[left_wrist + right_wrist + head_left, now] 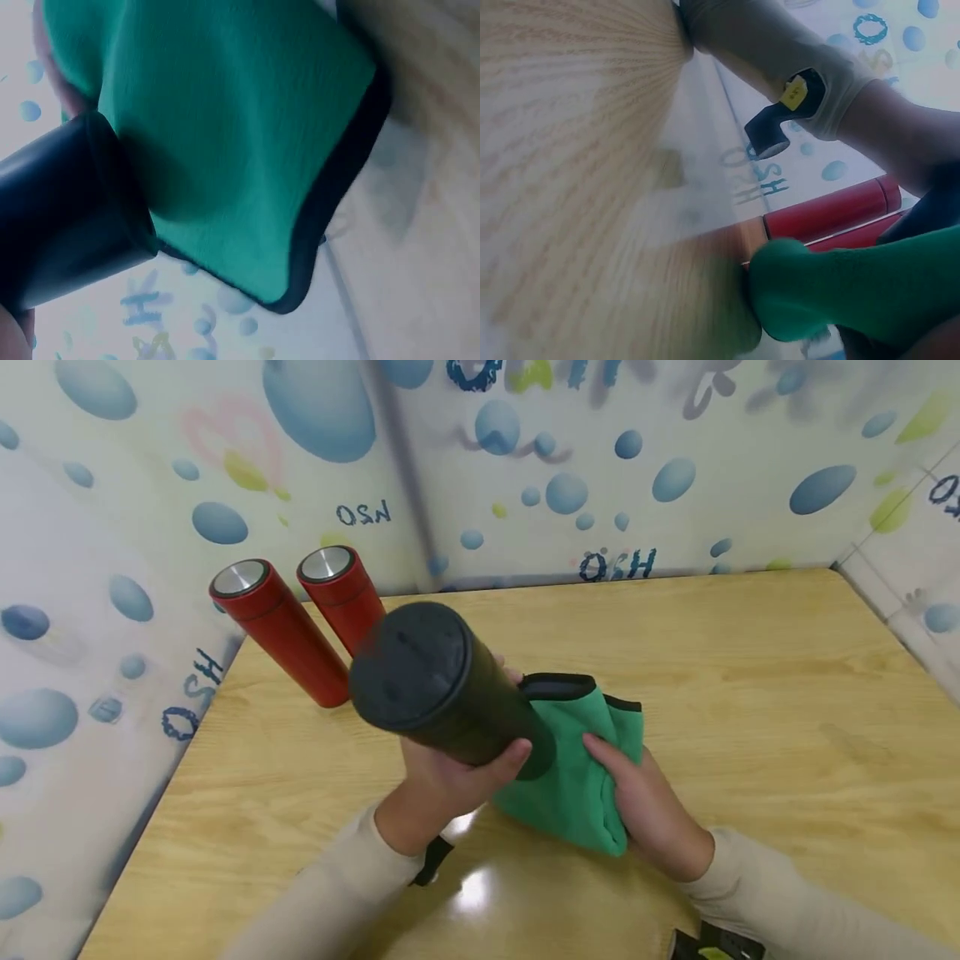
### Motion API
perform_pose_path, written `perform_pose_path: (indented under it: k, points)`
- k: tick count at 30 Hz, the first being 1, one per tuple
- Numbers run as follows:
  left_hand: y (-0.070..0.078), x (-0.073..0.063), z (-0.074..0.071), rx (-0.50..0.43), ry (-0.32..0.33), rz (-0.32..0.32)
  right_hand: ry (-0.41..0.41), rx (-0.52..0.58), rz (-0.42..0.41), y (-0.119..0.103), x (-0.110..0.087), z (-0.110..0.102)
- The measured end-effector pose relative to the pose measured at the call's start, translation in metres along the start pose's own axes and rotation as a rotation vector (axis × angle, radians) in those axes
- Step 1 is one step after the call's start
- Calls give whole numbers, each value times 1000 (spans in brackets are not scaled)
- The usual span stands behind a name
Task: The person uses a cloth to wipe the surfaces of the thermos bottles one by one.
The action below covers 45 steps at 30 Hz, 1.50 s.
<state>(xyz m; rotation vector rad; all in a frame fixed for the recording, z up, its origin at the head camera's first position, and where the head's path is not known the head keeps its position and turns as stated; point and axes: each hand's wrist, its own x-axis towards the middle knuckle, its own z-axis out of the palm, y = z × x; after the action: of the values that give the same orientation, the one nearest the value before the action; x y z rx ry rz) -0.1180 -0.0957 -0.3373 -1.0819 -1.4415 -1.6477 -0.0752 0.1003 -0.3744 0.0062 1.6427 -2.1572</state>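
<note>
My left hand point(450, 781) grips a dark, matte thermos point(480, 693) round its body, off the table and tilted, with one flat round end facing up and left. The other end touches a green cloth point(555, 760) with black edging. In the left wrist view the rim of the dark thermos point(67, 210) presses against the cloth point(217, 112). My right hand point(652, 806) holds the bunched cloth from the right, thumb on top of its folds. The right wrist view shows a rounded fold of the cloth point(840, 285) low over the tabletop.
Two red thermoses with silver-topped lids, one on the left point(288, 639) and one behind point(345, 597), stand at the table's back left. A patterned wall covering point(487, 485) rises behind the wooden table point(750, 693). A black wrist-worn device point(787, 112) sits at the left sleeve.
</note>
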Motion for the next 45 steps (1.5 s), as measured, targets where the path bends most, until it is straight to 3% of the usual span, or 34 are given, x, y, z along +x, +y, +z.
perform_pose_path:
  k: [6,10,14,19,22,25,30,40,45]
  points:
    - [0,18,-13,65,91,-49,-85,-32,60,0,8,-1]
    - [-10,38,-11,68,85,-125,-108,-77,93,1,9,-8]
    - [-27,49,-8,117,8,-307,-134,-99,137,5,9,-15]
    - [-53,44,-7,254,-112,-609,-177,-89,202,11,9,-20]
    - [-70,41,-5,348,-173,-695,-225,-83,217,14,9,-22]
    - [-85,38,-1,393,-213,-726,-328,-57,223,15,9,-25]
    - [-103,35,10,391,-266,-774,-483,28,243,17,10,-31]
    - [-121,35,30,391,-315,-895,-488,53,271,14,11,-33]
    - [-126,41,36,371,-323,-889,-505,63,258,10,12,-33]
